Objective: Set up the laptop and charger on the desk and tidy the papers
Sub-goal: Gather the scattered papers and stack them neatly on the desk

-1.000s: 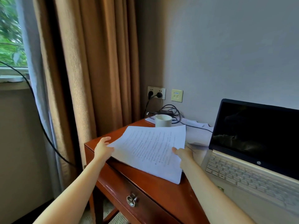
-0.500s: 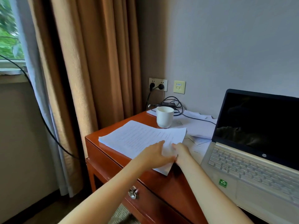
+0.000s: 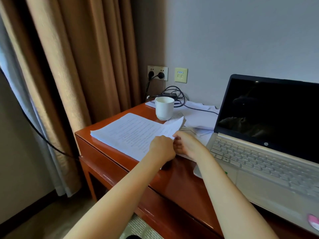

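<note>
Wooden desk (image 3: 181, 180) carries the paper stack (image 3: 127, 133) at its left corner, beside the laptop (image 3: 259, 161). Right hand (image 3: 187, 145) pinches the lifted right edge; left hand (image 3: 162, 149) covers it, grip not discernible. Sheets are likely light and limp: support both edges.

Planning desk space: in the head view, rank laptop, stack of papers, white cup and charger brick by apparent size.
1. laptop, nearest the camera, which inflates it
2. stack of papers
3. white cup
4. charger brick, partly hidden behind the cup
</note>
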Motion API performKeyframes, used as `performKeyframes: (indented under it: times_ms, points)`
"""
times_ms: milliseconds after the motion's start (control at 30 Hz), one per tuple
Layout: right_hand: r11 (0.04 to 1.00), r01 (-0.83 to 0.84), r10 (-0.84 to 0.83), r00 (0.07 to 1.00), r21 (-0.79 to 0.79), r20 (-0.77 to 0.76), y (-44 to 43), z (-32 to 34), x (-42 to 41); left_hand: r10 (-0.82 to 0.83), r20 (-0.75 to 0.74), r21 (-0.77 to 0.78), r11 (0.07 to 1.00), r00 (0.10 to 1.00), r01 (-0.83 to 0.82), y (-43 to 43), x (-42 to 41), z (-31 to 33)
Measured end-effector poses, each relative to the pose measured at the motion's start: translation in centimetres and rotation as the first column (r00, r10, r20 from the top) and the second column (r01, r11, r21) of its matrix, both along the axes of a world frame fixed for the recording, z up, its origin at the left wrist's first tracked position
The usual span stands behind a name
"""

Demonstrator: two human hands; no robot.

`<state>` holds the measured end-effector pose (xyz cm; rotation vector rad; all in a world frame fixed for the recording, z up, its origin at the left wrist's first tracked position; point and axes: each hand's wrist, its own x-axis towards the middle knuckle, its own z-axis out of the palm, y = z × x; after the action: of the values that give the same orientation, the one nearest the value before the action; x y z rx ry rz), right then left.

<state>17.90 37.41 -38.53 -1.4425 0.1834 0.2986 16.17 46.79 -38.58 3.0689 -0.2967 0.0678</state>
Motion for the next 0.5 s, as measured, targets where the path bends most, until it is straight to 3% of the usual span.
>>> performKeyframes:
  times_ms: [67, 100, 167, 200, 267, 367, 500]
  points:
    - [0.973, -0.059, 0.080, 0.993, -0.222, 0.088, -0.5, 0.5, -0.2, 0.031, -0.042, -0.028, 0.999, 0.999, -0.032, 0.3, 0.2, 0.5]
    - [0.912, -0.076, 0.148, 0.978, -0.404, 0.150, -0.8, 0.6, -0.2, 0.046, -0.059, -0.051, 0.997, 0.997, -0.049, 0.5, 0.2, 0.7]
    - [0.650, -0.055, 0.326, 0.921, -0.758, 0.213, -1.5, 0.4, 0.0, 0.074, -0.068, -0.102, 0.992, 0.995, -0.081, 0.9, 0.0, 1.1]
    - [0.516, -0.047, 0.394, 0.900, -0.855, 0.188, -1.7, 0.1, 0.1, 0.091, -0.074, -0.150, 0.984, 0.993, -0.101, 1.2, 0.0, 1.3]
    - [0.386, -0.085, 0.452, 0.886, -0.919, 0.108, -1.6, -0.6, -0.1, 0.122, -0.100, -0.288, 0.947, 0.987, -0.146, 1.9, -0.1, 1.3]
    - [0.349, -0.036, 0.449, 0.883, -0.937, 0.134, -1.2, -1.5, -0.2, 0.156, -0.115, -0.458, 0.868, 0.981, -0.192, 2.9, -0.3, 1.0]
    - [0.305, 0.065, 0.454, 0.867, -0.950, 0.205, -1.1, -1.1, -0.3, 0.167, -0.126, -0.564, 0.799, 0.978, -0.209, 3.6, -0.8, 0.6]
